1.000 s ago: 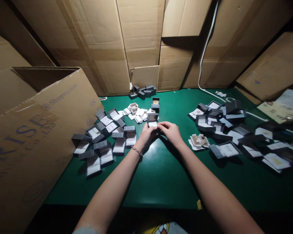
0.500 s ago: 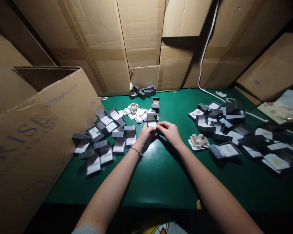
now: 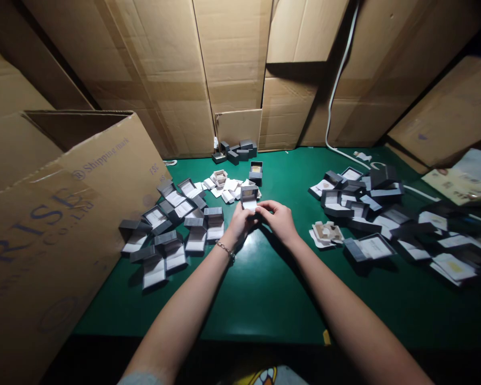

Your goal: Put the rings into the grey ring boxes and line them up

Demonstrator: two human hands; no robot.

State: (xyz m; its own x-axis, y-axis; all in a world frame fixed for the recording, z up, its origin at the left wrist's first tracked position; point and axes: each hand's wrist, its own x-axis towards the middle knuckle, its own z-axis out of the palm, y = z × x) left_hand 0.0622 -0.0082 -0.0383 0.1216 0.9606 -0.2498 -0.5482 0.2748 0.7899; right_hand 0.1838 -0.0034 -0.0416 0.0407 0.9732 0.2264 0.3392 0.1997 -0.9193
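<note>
A small grey hinged jewelry box (image 3: 249,198), its lid up and its lining white, is held above the green table. My left hand (image 3: 240,224) wraps round the box's left side and underside. At the box's near right edge my right hand (image 3: 278,218) has its thumb and fingers pinched together; whether they grip the rim or the lining is too small to tell. Just beyond the held box lie a pile of white box inserts (image 3: 230,188) and another open jewelry box (image 3: 255,172).
Several open grey boxes (image 3: 170,251) stand at left, beside a large carton (image 3: 64,230). More boxes (image 3: 369,200) are heaped at right, near a cardboard insert (image 3: 327,233). Closed dark boxes (image 3: 240,151) sit at the back by stacked cartons (image 3: 232,64). A white cable (image 3: 332,107) hangs down at right.
Both hands stay almost still around the jewelry box. The view has shifted very slightly; nothing else has visibly moved.
</note>
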